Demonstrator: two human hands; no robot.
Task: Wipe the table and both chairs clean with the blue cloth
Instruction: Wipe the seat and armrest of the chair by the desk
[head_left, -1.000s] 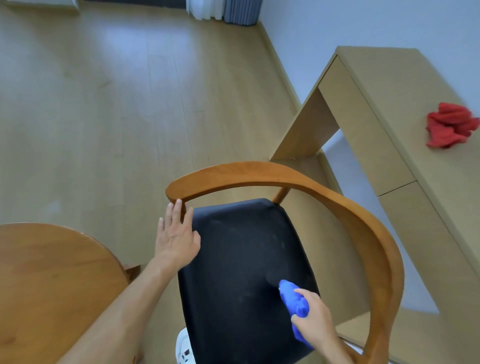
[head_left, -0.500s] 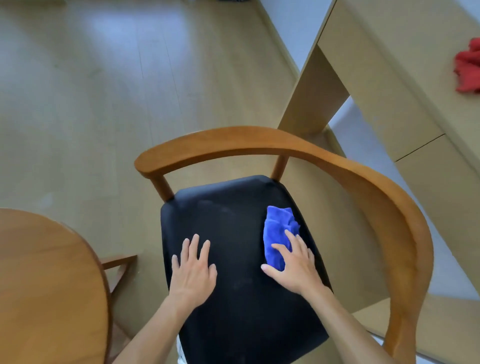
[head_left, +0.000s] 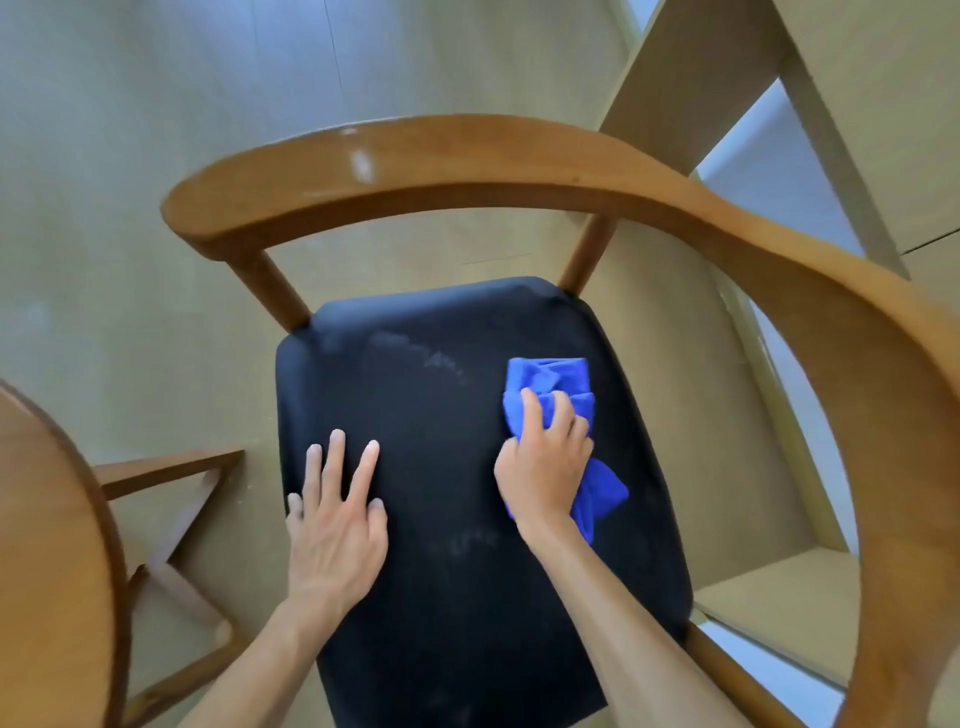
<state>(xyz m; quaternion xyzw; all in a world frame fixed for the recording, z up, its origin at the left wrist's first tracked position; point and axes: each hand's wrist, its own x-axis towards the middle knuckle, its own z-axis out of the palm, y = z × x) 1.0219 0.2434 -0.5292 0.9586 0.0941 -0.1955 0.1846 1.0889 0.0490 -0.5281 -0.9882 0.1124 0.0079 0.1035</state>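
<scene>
A wooden chair (head_left: 447, 156) with a curved backrest and a black padded seat (head_left: 447, 415) fills the middle of the head view. The blue cloth (head_left: 550, 376) lies bunched on the right half of the seat. My right hand (head_left: 545, 462) grips it, fingers curled into its folds, pressing it down on the seat. My left hand (head_left: 337, 514) rests flat on the left half of the seat with straight, spread fingers. Faint pale smears show on the seat's far part. The round wooden table (head_left: 47, 545) shows at the lower left edge.
A light wooden desk (head_left: 727, 62) stands at the upper right, close behind the chair's backrest. The table's crossed wooden base (head_left: 171, 525) sits left of the chair. Light wood floor (head_left: 156, 104) spreads beyond the chair.
My left hand came off the chair's arm post onto the seat. My right hand carried the cloth from the seat's near right edge toward the middle right. The view tilted down and closer.
</scene>
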